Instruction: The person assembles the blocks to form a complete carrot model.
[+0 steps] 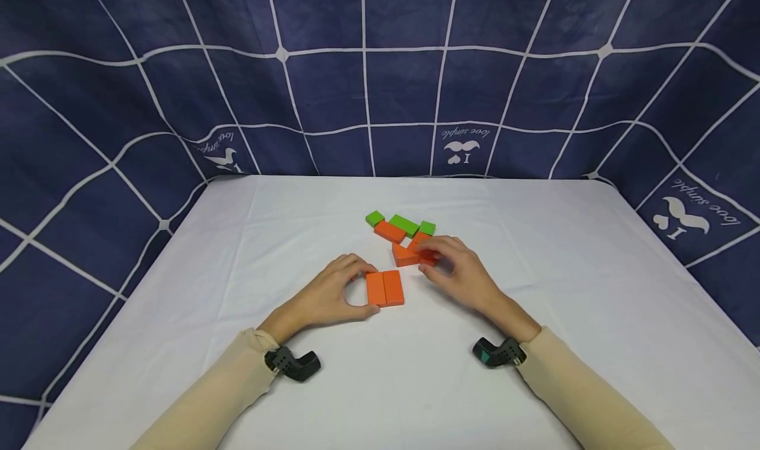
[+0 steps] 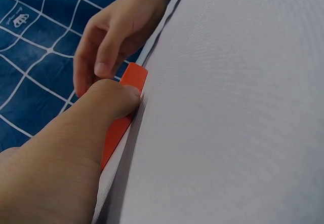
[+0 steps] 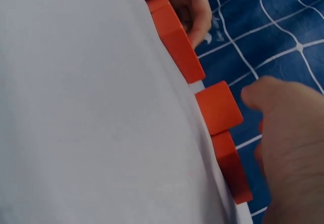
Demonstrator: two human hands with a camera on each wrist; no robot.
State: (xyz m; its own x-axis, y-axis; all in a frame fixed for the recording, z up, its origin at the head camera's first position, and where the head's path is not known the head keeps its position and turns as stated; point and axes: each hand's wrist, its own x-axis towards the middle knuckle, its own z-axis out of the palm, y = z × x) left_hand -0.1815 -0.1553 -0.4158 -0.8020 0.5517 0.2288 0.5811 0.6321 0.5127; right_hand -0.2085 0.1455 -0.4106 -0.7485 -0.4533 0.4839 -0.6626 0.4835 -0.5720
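Two flat orange blocks lie side by side on the white cloth. The left hand [image 1: 332,293] pinches the left orange block [image 1: 375,289] lengthwise, thumb on its near end and index finger at the far one. Against its side rests the right orange block [image 1: 394,288]. Over the pile farther back, the right hand [image 1: 463,272] has its fingers loosely bent beside an orange wedge-like block [image 1: 404,257]. A second orange block [image 1: 429,260] shows partly between its thumb and fingers. In the right wrist view, a gap separates the thumb [image 3: 260,93] from the nearest orange block [image 3: 219,107].
Behind the hands, another orange block [image 1: 389,231] lies with a small green block [image 1: 375,218], a longer green block [image 1: 404,225] and another small green block [image 1: 427,228]. White cloth [image 1: 285,225] covers the table. A dark blue checked curtain [image 1: 332,87] hangs around it.
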